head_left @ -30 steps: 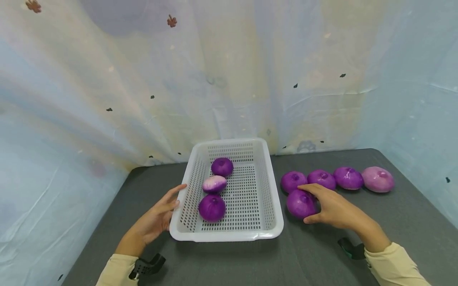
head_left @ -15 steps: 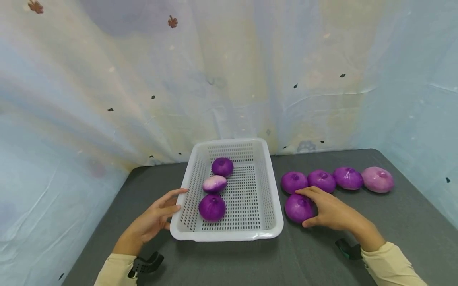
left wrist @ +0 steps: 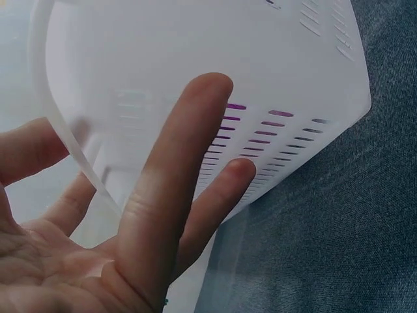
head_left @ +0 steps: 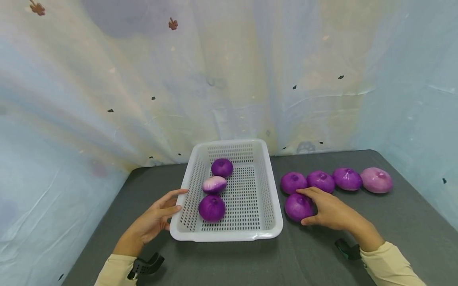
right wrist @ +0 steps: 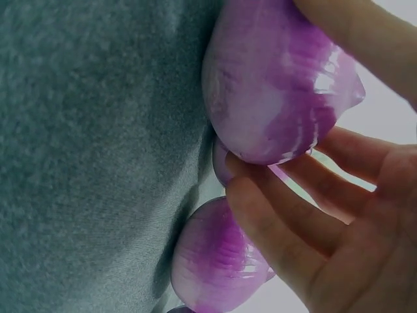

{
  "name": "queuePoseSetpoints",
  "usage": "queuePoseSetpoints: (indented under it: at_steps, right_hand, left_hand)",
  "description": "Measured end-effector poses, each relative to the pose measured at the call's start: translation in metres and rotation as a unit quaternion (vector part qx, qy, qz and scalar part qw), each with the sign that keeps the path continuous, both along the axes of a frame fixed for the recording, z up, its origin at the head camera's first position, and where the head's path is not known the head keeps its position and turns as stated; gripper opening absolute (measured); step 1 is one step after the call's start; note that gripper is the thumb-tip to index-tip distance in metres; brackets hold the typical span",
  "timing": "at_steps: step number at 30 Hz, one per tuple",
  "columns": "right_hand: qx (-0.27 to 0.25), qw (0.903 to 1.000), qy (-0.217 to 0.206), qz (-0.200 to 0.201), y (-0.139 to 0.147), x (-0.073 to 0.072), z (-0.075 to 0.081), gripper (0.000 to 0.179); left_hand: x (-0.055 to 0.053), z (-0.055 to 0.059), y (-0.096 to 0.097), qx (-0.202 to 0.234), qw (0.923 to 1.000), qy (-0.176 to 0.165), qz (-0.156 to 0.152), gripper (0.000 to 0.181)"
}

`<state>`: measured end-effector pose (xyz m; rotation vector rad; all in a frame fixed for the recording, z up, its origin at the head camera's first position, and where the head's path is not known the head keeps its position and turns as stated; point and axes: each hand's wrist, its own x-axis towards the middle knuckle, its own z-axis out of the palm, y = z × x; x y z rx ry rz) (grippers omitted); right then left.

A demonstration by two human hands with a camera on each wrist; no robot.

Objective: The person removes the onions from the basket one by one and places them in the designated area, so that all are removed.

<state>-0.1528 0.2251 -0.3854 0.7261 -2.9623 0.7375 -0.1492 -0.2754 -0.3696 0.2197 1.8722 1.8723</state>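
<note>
Found under inspection at the right hand (head_left: 330, 208): a glossy, round purple onion (head_left: 298, 208), caught between thumb and fingers, with fingers parted only about as far as the bulb's width. By appearance, seated on the dark grey, cloth-covered surface (head_left: 236, 262), stem nub upward. No marked long axis to record, only a slightly squat round form.

Bearing from the right hand: directly to its left, in the gap just beside the right-hand side of the white, rectangular, slotted plastic basket (head_left: 229, 237). Right hand clearly the nearer; left hand (head_left: 152, 220) well apart, across the basket. Noted at the left hand: fingers spread and fairly straight, touching the basket's left rim, with no firm grip evident.

Counted inside the basket, along its left half: a dark purple round onion (head_left: 222, 168) at the far end, a white-and-purple onion (head_left: 214, 185) in the middle, a larger purple onion (head_left: 212, 209) nearest. Right half of the basket floor bare.

Just beyond the held bulb: the leftmost purple onion (head_left: 293, 184) of a row of four; contact between them not possible to confirm.
</note>
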Motion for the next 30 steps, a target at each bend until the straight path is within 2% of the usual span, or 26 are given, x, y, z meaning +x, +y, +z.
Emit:
queuePoseSetpoints:
  at_steps: [12,20,26,30]
  right_hand:
    - [-0.008,1.0000,-0.001,0.000,0.002,-0.001,0.003,0.088]
    - [-0.019,0.9998,-0.001,0.000,0.008,0.001,0.010,0.089]
    - [-0.017,0.9997,0.014,-0.007,0.011,0.008,0.023,0.087]
    - [-0.025,0.9992,0.030,0.006,-0.001,0.011,0.037,0.084]
  left_hand:
    - [0.000,0.000,-0.002,0.020,0.9998,-0.007,-0.004,0.053]
    - [0.001,0.001,0.000,0.002,0.9999,-0.010,0.008,0.057]
    - [-0.001,0.001,0.001,0.009,0.9999,-0.011,-0.003,0.057]
    - [0.000,0.001,0.000,0.011,0.9999,-0.010,-0.007,0.056]
